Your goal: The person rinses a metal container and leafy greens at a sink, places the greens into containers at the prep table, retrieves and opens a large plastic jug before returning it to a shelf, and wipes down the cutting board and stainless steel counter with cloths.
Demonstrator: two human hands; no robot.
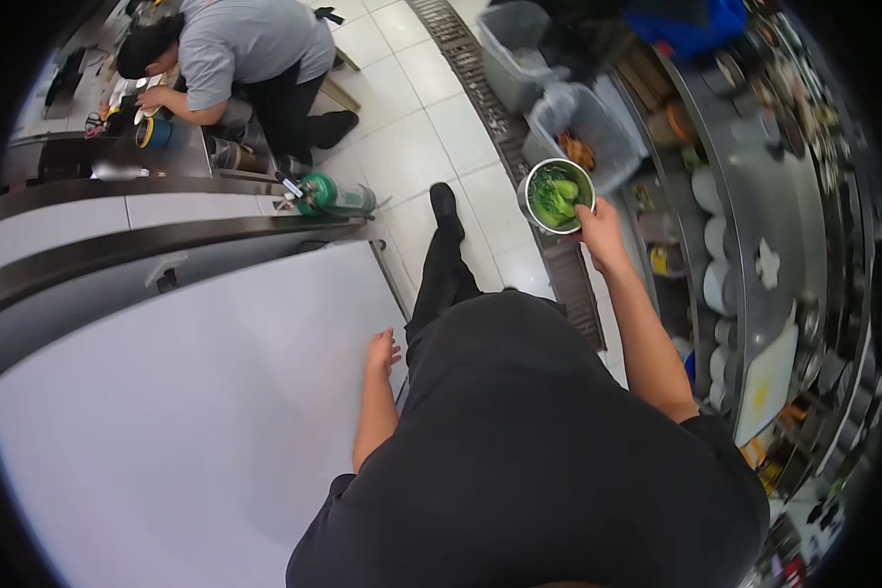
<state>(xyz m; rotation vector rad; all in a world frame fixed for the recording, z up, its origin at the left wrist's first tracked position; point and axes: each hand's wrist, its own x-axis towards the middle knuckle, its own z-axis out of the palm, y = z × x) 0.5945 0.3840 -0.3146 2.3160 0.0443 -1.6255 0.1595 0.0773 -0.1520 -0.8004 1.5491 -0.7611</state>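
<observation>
My right hand (pixel 598 231) grips the rim of a round metal bowl (pixel 529 201), thumb over the edge, holding it out ahead of me. Inside lie green leafy vegetables (pixel 556 196), with pale green stems that look like bok choy. Low at my side hangs my left hand (pixel 384 350), its fingers loosely bent and apart, with nothing in it. It is nearest to the edge of a broad white surface (pixel 196 392) on my left.
Two grey bins (pixel 590 122) stand ahead to the right, beside a floor drain grate (pixel 460 54). Steel shelves (pixel 745 245) with stacked white dishes run along my right. A green gas cylinder (pixel 338 194) lies ahead left. Beyond it, a person (pixel 254 59) bends over a counter.
</observation>
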